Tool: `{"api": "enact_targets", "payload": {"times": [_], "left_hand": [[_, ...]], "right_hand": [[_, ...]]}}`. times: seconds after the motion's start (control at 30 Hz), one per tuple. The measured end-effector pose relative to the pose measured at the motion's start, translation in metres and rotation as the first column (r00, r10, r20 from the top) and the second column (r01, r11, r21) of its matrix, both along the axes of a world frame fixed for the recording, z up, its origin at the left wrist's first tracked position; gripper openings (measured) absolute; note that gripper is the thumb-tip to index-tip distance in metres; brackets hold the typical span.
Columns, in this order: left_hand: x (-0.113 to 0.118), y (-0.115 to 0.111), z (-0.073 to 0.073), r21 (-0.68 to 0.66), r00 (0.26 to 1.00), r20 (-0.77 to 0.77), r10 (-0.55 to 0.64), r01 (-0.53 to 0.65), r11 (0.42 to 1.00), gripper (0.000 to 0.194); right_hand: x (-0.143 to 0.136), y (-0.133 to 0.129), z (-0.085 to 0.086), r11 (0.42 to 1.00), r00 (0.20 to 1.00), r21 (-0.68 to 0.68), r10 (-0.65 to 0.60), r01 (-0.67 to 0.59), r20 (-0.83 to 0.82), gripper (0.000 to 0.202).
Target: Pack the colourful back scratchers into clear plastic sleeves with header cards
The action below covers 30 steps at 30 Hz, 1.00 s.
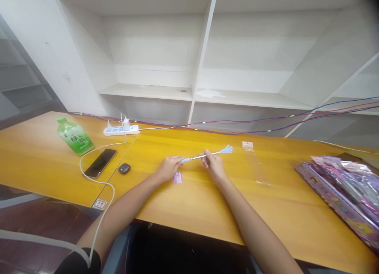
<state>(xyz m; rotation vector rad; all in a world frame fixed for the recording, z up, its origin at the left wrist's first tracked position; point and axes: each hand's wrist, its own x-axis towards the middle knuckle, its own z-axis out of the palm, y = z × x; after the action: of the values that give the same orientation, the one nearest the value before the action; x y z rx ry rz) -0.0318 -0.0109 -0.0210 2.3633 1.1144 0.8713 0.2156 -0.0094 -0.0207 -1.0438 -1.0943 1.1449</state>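
A telescopic back scratcher (197, 157) with a light blue hand-shaped end, a metal rod and a blue handle lies across both my hands, just over the table. My left hand (169, 168) is closed around its handle end. With the fingers of my right hand (213, 163) I pinch the metal rod near the blue claw, which points right. A small purple printed card (177, 177) lies on the table by my left hand. To the right of my right hand lies a clear plastic sleeve (255, 163) with a hanging tab.
On the right is a purple printed box (331, 199) of wrapped items. Leftward are a green bottle (75, 137), a phone (100, 163), a black earbud case (124, 168) and a power strip (118, 130). A white cable (112, 191) loops near my left arm. White shelves (154, 90) stand behind.
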Motion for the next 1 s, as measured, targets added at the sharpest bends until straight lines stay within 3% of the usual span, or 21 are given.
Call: {"api": "enact_targets", "payload": {"times": [0.4,0.47,0.57,0.67,0.83,1.0], "left_hand": [[0.005,-0.002,0.005,0.065,0.999,0.013,0.042,-0.043,0.997,0.031],[0.003,0.0,0.008,0.061,0.999,0.006,0.049,-0.049,0.997,0.03],[-0.001,0.001,0.013,0.041,0.999,-0.008,0.05,-0.049,0.998,0.029],[-0.002,-0.001,0.017,0.01,0.999,0.022,0.035,-0.036,0.999,0.026],[0.002,-0.008,0.022,-0.182,0.965,0.257,0.042,0.006,0.983,0.034],[0.003,-0.007,0.021,-0.319,0.805,0.56,0.195,-0.007,0.948,0.037]], "right_hand": [[0.007,0.008,0.0,0.998,0.998,-0.002,0.06,-0.06,0.002,0.063],[0.015,0.014,0.0,1.0,0.995,-0.002,-0.014,0.014,-0.096,0.067],[0.036,0.024,-0.002,0.971,0.936,-0.008,-0.231,0.237,-0.267,0.063],[0.058,0.031,-0.003,0.936,0.915,0.037,-0.333,0.35,-0.226,0.058],[0.068,0.03,-0.006,0.96,0.963,0.077,-0.271,0.27,-0.006,0.042],[0.061,0.029,-0.009,0.97,0.967,0.046,-0.242,0.239,0.079,0.036]]}}
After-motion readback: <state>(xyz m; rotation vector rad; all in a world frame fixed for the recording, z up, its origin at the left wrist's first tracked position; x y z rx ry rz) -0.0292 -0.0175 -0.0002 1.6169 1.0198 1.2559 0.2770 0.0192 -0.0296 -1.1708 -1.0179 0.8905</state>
